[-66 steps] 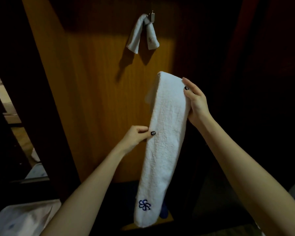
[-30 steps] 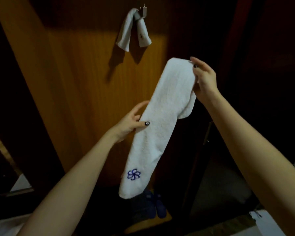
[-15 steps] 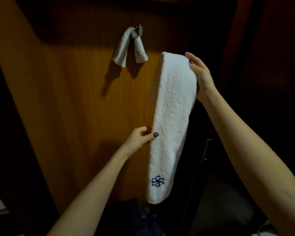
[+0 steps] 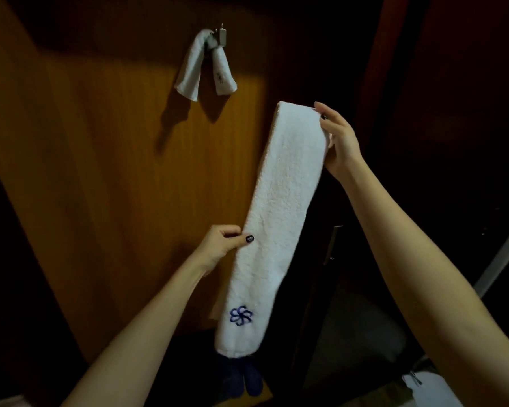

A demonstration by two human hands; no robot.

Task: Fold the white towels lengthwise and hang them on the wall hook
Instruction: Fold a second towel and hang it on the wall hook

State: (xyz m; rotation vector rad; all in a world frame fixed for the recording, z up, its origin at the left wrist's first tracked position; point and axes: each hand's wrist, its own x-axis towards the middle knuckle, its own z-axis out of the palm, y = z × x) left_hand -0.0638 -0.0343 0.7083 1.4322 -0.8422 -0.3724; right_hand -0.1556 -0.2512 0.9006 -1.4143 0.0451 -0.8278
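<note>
Counting 2 towels (image 4: 279,215) (image 4: 193,74), 1 hook (image 4: 222,39)

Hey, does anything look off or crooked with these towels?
Only slightly. The small towel on the wall hook is bunched at the top, its ends splayed apart, the left one lower. The folded towel held by the left hand and right hand looks neat, merely slanted.

Behind both grips I see a lit wooden panel (image 4: 115,171). Just right of the lower grip, a metal handle (image 4: 333,243) runs down a dark door (image 4: 453,142). Well below that grip sit dark blue shoes (image 4: 244,377) on a yellowish mat (image 4: 265,392). Far to the lower right is something white (image 4: 432,389) that I can't identify.
</note>
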